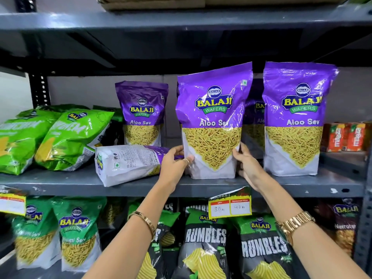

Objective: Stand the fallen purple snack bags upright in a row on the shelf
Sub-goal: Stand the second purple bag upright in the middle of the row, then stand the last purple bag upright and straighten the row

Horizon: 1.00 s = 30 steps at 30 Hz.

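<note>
A purple Aloo Sev bag [213, 119] stands upright at the front middle of the grey shelf [60, 183]. My left hand [175, 166] grips its lower left side and my right hand [246, 164] its lower right side. Just left of it, one purple bag [128, 164] lies fallen on its side, back face up, touching my left hand. Another upright purple bag [296, 117] stands to the right. A smaller-looking one [142, 113] stands farther back on the left, and one more [254, 117] is partly hidden behind the held bag.
Green snack bags [68, 137] lie slumped at the shelf's left. Orange juice cartons [346, 136] stand at the far right. A yellow price tag [230, 206] hangs from the shelf edge. Green and black bags fill the shelf below. The upper shelf sits close above the bag tops.
</note>
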Each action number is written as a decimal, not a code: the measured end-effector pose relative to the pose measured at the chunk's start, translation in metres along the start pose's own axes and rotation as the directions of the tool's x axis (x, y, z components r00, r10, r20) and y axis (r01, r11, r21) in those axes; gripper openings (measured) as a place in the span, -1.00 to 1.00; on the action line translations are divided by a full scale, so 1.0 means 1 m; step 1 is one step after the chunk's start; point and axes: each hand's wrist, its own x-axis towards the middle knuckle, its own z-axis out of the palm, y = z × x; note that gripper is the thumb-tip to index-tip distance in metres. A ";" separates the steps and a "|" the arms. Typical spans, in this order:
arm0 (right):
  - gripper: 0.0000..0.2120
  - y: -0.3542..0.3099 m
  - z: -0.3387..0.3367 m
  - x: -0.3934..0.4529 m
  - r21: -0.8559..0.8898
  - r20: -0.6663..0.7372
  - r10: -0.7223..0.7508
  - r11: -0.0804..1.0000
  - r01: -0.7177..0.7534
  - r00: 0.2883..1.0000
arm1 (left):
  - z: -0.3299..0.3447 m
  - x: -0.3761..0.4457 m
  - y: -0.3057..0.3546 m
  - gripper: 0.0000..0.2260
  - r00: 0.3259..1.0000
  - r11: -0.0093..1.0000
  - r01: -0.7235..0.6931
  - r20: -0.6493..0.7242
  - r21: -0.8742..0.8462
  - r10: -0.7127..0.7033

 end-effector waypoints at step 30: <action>-0.41 -0.014 0.211 -0.026 -0.734 -0.257 -0.032 0.657 -0.173 0.966 | -0.212 0.061 0.048 -0.84 0.952 0.749 -0.129 0.292 0.650 -0.090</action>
